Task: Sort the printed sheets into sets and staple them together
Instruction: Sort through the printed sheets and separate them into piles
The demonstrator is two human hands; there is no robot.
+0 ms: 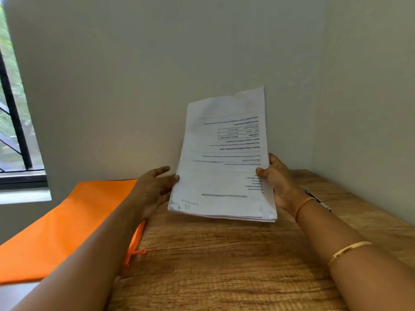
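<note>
A stack of printed sheets (222,162) stands nearly upright above the wooden table (224,265), its text upside down to me. My right hand (278,182) grips the stack's right edge, thumb on the front page and fingers behind. My left hand (155,189) is at the stack's left edge with fingers spread and relaxed; the thumb tip touches the paper's edge. The stack's lower edge hovers just above the tabletop.
An orange folder or bag (67,227) lies at the table's left end, partly under my left forearm. A dark pen-like object (317,199) lies behind my right wrist. Walls close in behind and to the right; a window (13,122) is at the left.
</note>
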